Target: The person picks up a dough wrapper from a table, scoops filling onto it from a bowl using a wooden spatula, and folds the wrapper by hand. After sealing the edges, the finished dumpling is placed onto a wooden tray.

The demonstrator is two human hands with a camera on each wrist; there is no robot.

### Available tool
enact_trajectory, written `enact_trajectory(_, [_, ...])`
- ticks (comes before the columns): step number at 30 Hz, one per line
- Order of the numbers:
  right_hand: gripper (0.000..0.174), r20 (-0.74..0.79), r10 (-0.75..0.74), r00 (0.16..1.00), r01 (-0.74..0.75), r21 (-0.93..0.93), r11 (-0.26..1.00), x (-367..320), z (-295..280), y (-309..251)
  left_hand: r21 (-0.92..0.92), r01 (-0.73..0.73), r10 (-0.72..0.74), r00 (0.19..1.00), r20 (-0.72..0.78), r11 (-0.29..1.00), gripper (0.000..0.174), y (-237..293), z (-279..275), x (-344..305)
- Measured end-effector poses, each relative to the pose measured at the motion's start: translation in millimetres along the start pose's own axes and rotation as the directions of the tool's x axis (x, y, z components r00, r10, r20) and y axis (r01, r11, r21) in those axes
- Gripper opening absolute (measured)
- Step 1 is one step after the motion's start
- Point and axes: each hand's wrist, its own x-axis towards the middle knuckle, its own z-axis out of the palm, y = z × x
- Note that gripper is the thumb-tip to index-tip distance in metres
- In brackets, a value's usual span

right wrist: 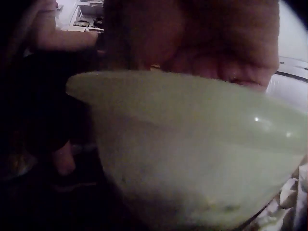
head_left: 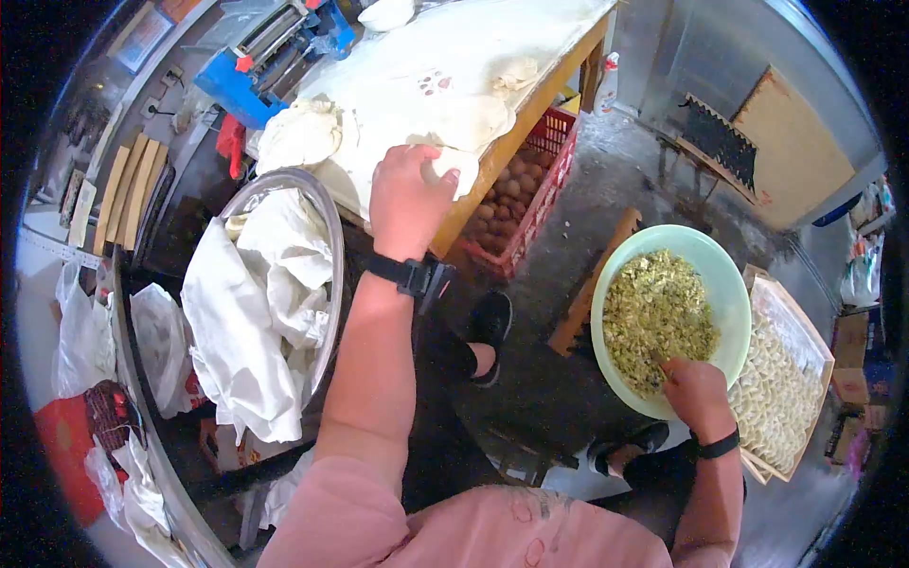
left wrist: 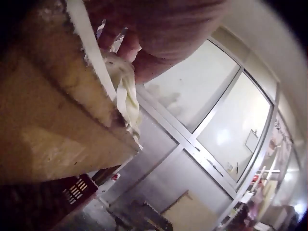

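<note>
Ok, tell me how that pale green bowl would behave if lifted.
The bowl would probably feel heavier than an empty one, given its broad mass of chopped filling. Its glossy wall may be slippery under the fingers. Tilted far, it could spill, since the filling looks loose.

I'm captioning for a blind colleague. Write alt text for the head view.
A person's right hand, apparently gripping a utensil, dips into a green bowl of chopped filling. The left hand pinches dough on a white table; a tray of dumplings sits beside the bowl.

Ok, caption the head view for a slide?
Left hand at the dough, right hand at a bowl of chopped filling.
</note>
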Motion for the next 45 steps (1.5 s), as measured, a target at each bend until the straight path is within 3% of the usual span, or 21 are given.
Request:
enact_trajectory(3, [0.018,-0.030,-0.011,0.999,0.013,0.062,0.998,-2,-4,0,0.010,-0.054,0.055,0.997,-0.061,0.998,0.021,7,2,-2])
enact_trajectory(9, [0.011,-0.102,0.009,0.995,-0.001,0.084,0.997,-6,1,7,0.102,-0.066,0.069,0.997,-0.029,0.993,0.015,3,7,2])
enact_trajectory(12, [0.015,-0.055,0.041,0.998,-0.037,0.079,0.996,-6,-1,7,0.066,-0.056,0.058,0.998,-0.018,0.996,0.013,7,3,1])
enact_trajectory(15, [0.017,-0.050,0.037,0.998,-0.035,0.050,0.998,-6,2,9,0.084,-0.127,0.137,0.982,-0.126,0.988,0.011,16,4,-2])
enact_trajectory(21, [0.011,-0.064,0.005,0.998,-0.002,0.039,0.999,-5,0,9,0.114,-0.082,0.090,0.994,-0.066,0.990,0.010,20,7,1])
enact_trajectory(24, [0.013,-0.042,0.028,0.999,-0.027,0.013,1.000,-4,0,8,0.028,-0.077,0.080,0.991,-0.105,0.997,0.007,5,15,5])
enact_trajectory(27, [0.018,-0.097,0.006,0.995,0.001,0.068,0.998,-6,2,11,-0.169,-0.048,0.033,0.995,-0.094,0.984,0.006,-6,13,7])
enact_trajectory(30, [0.018,-0.084,0.028,0.996,-0.023,0.065,0.998,-5,2,11,-0.195,-0.034,0.021,0.997,-0.069,0.980,0.006,-8,10,6])
enact_trajectory(36, [0.020,-0.100,0.041,0.994,-0.029,0.115,0.993,-4,5,14,-0.468,0.302,-0.326,0.945,0.032,0.831,0.010,-10,9,9])
enact_trajectory(39, [0.018,-0.119,0.039,0.992,-0.024,0.121,0.992,-5,3,14,-0.626,0.279,-0.364,0.931,-0.008,0.728,0.015,-35,22,7])
enact_trajectory(41, [0.016,-0.106,0.037,0.994,-0.029,0.080,0.996,-5,5,17,-0.417,0.173,-0.282,0.934,-0.217,0.892,0.018,-55,30,-1])
enact_trajectory(42, [0.015,-0.100,0.037,0.994,-0.031,0.059,0.998,-5,6,19,-0.650,0.216,-0.396,0.907,-0.143,0.728,0.021,-50,23,-1])
enact_trajectory(43, [0.015,-0.104,0.040,0.994,-0.035,0.047,0.998,-4,7,22,-0.849,0.218,-0.505,0.861,-0.065,0.481,0.024,-44,17,-1])
enact_trajectory(44, [0.015,-0.108,0.044,0.993,-0.040,0.034,0.999,-4,9,25,-0.960,0.180,-0.601,0.799,0.014,0.217,0.026,-39,10,-1])
enact_trajectory(45, [0.015,-0.112,0.049,0.993,-0.047,0.022,0.999,-4,11,27,-0.999,0.039,-0.643,0.765,0.044,-0.022,0.027,-33,5,3])
